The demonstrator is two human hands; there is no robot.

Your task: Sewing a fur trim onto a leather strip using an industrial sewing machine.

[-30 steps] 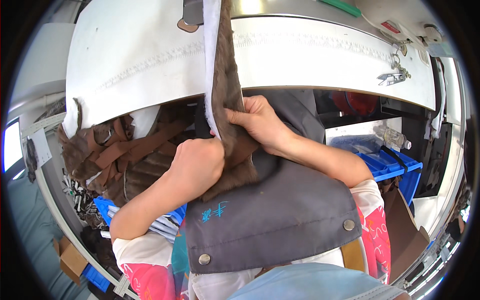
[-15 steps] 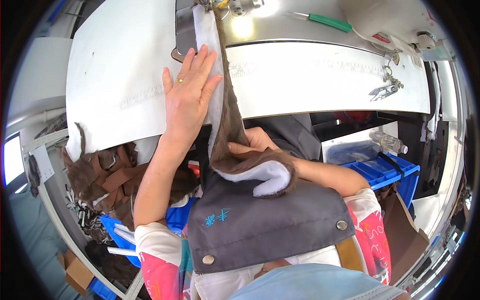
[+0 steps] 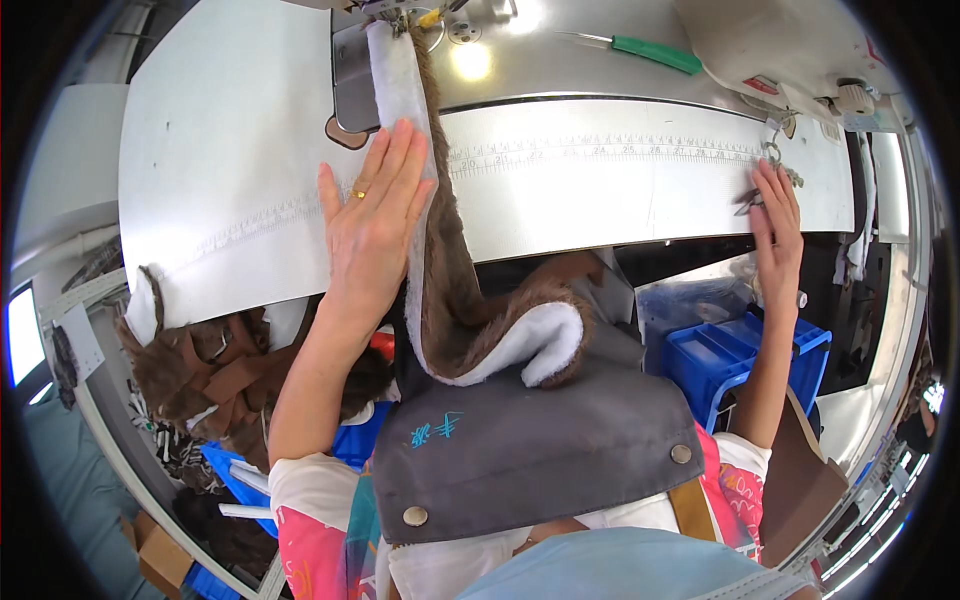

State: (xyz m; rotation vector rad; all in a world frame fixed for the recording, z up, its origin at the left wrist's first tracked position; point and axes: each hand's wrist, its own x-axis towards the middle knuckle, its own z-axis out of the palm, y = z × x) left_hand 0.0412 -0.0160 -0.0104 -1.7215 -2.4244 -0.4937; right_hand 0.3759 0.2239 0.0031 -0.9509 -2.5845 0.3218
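A long strip of brown fur fabric with a white backing (image 3: 400, 85) runs from under the sewing machine's needle area (image 3: 395, 12) toward me, over the table edge. Its loose end curls above my lap, white side partly up. My left hand (image 3: 375, 215) lies flat on the strip's left edge and the white table, fingers stretched, a ring on one finger. Far to the right, my right hand (image 3: 779, 225) reaches over the thread snips (image 3: 748, 203), its fingers extended and partly covering them. No firm grip on the snips shows.
A green-handled screwdriver (image 3: 655, 53) lies on the metal machine bed. Printed ruler scales cross the white table (image 3: 560, 205). Brown fur and fabric pieces (image 3: 205, 375) hang at the left. A blue crate (image 3: 715, 350) stands below the table at the right.
My right hand has let go of the fur strip and moved right, up to the snips on the table. My left hand remains flat on the strip. The strip's loose end now rests unheld.
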